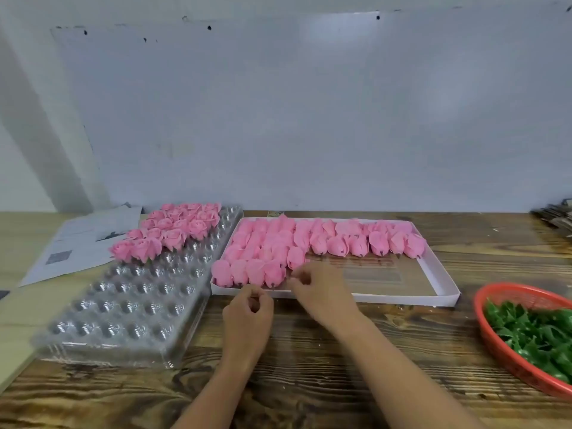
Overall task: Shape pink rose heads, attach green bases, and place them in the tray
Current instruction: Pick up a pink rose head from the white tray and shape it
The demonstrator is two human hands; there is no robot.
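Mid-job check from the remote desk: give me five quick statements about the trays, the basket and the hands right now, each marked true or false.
1. The finished roses fill the far part of the clear plastic tray. True.
2. The green bases lie in a blue bowl. False: they lie in a red basket.
3. The white box holds unshaped pink buds. True.
4. The left hand is inside the clear plastic tray. False: it is over the wooden table, just in front of the white box.
5. The right hand reaches into the red basket. False: it is at the near edge of the white box, beside the buds.
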